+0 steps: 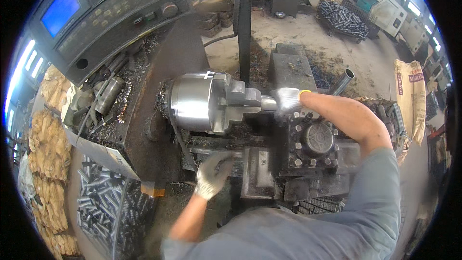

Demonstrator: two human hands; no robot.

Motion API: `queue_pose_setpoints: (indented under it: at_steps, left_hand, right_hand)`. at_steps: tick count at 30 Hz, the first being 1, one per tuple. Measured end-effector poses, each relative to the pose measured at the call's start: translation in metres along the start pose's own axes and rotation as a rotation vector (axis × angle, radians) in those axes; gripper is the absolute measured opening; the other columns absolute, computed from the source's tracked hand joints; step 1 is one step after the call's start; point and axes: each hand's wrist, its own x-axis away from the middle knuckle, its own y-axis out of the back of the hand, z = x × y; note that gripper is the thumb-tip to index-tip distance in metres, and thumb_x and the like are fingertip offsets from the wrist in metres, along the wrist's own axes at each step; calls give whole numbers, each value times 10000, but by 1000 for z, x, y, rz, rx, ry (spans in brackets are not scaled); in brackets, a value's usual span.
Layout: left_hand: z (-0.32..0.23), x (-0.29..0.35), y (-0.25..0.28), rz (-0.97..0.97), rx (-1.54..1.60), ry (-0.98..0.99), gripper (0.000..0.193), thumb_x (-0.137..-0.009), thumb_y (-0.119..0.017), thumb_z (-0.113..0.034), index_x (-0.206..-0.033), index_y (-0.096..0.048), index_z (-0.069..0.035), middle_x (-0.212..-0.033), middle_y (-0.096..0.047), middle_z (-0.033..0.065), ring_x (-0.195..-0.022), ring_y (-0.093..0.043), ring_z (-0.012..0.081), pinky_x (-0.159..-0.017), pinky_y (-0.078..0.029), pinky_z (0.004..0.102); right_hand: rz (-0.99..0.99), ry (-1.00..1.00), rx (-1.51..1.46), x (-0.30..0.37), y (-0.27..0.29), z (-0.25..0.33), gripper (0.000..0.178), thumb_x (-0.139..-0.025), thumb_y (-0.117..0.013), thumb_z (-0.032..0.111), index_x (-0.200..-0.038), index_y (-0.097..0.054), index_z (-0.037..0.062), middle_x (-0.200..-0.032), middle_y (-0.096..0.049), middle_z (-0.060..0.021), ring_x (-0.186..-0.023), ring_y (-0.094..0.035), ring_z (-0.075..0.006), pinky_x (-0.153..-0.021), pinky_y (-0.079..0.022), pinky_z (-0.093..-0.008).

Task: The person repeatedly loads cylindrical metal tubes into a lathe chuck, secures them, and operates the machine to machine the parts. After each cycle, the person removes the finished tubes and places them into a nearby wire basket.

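My right hand (288,100), in a white knit glove, is closed round the free end of a metal tube (268,103). The tube's other end sits between the stepped jaws (245,97) of a shiny lathe chuck (192,101). Lower down, my left hand (212,175), gloved too, hovers by the front of the lathe bed (211,151), below the chuck. Motion smears its fingers, so their closure does not show. A square tool post (317,139) with a round cap and several bolts stands just below my right hand.
A control panel (115,19) with a blue screen rises at the upper left. Cut tubes fill a bin (115,221) at the lower left. Metal chips lie on the machine ledge (122,110). One upright tube (341,82) stands behind my right forearm; a cart of parts (344,19) is farther back.
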Motion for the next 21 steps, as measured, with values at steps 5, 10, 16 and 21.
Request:
queue_pose_setpoints:
  at_steps: [5,10,16,21]
  left_hand:
    - [130,156,45,-831,987,807,607,-1058,-490,-660,-944,-708,-104,-895,-716,116,-829,-690,338,-757,-572,473]
    - [170,213,141,-1001,1109,730,532,-1080,-449,-641,-785,-604,-227,-861,-670,12,-870,-627,261,-740,-509,521]
    - [188,222,173,-656,1178,712,393,-1095,-528,-502,-966,-694,-170,-908,-691,32,-863,-666,208,-750,-529,354]
    - [170,209,163,-874,404,836,410,-1097,-597,-341,-1263,-703,18,-1093,-711,57,-975,-652,193,-873,-502,341]
  right_hand:
    - [-27,-20,57,-10,3,-18,820,-730,-875,610,-1239,-735,-18,-1107,-788,-248,-981,-769,-348,-887,-581,-464]
    - [-54,8,15,-24,-6,-12,612,-678,-863,335,-1189,-752,19,-1067,-796,-207,-995,-763,-336,-848,-578,-449]
    - [-253,81,-98,-44,-10,11,917,-660,-878,333,-1467,-580,13,-1224,-751,-256,-1163,-729,-351,-984,-580,-450]
    - [-521,62,13,41,12,27,701,-815,-765,312,-1427,-624,0,-1231,-735,-281,-1154,-726,-402,-1011,-574,-465]
